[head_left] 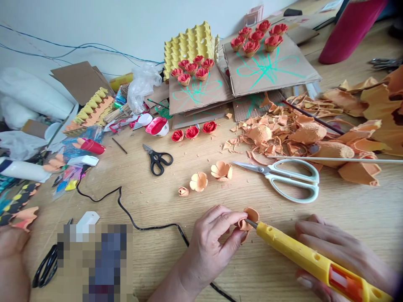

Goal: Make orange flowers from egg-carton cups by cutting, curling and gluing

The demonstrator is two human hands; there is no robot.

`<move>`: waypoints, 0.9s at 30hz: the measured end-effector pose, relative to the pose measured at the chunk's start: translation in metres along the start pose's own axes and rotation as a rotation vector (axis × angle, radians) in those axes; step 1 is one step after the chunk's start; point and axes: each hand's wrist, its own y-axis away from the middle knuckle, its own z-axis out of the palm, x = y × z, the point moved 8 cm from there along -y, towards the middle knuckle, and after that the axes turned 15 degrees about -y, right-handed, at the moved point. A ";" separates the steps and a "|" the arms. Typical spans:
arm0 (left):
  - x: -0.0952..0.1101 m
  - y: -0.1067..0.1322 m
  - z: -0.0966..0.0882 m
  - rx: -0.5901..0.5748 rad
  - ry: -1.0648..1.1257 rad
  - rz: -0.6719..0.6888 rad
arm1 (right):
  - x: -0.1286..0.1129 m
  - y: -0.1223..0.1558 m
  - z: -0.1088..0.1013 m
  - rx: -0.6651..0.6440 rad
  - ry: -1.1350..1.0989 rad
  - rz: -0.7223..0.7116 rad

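Note:
My left hand (210,241) pinches a small orange egg-carton flower piece (248,220) just above the wooden table (157,201). My right hand (340,256) is wrapped round a yellow glue gun (302,256), whose metal tip touches that piece. Three finished unpainted orange flowers (199,181) lie in a row beyond my hands. Large white-handled scissors (283,176) rest to the right of them.
Black scissors (157,158) lie mid-table, and a black cord (132,218) snakes toward me. Red painted flowers (192,132) sit by a paint bowl (157,126) and on cardboard sheets (201,90). Orange carton scraps (315,130) pile at right. A yellow egg tray (189,44) stands at back.

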 end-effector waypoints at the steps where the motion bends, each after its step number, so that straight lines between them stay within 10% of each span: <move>1: 0.000 0.000 0.000 0.002 -0.006 -0.002 | 0.000 0.000 0.000 0.012 -0.002 -0.013; 27: 0.003 0.004 0.000 0.000 -0.136 0.046 | -0.010 -0.007 -0.001 0.010 0.031 0.006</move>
